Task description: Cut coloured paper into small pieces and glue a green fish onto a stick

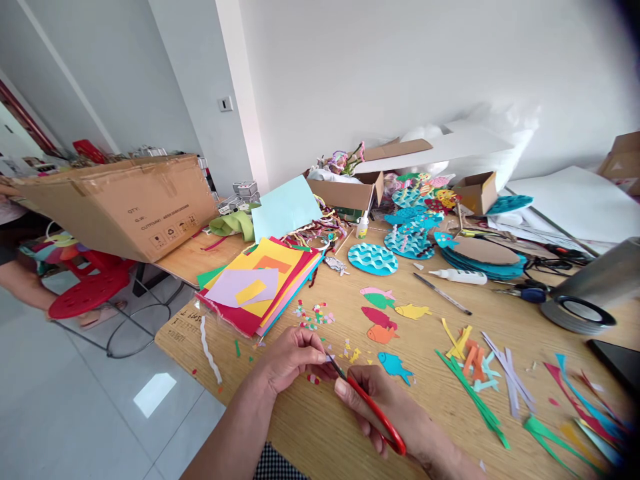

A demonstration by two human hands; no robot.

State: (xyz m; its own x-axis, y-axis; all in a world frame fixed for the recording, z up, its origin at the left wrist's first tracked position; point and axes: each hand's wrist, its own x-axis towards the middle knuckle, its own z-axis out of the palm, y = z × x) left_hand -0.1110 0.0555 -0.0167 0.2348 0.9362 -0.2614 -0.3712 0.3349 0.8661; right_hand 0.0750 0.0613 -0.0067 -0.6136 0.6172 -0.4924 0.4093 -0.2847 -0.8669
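My right hand point(385, 403) is closed round the handles of red scissors point(373, 408), whose dark blades point up and left. Between the fingertips of my left hand point(295, 357) is a small piece of lilac paper point(329, 358), right at the blade tips. Tiny coloured paper dots point(315, 315) and yellow and lilac scraps point(353, 352) lie just beyond my hands. To the right of these are paper fish, among them a blue fish point(395, 367), an orange fish point(383, 333) and a yellow fish point(413, 311).
Coloured paper sheets point(243, 290) are stacked on the left. Paper strips point(473, 393) lie to the right, near a metal cylinder point(600, 287). Farther back are a white glue bottle point(459, 276), a pen point(443, 293) and a wavy blue disc point(373, 259). A large carton point(125, 207) stands at left.
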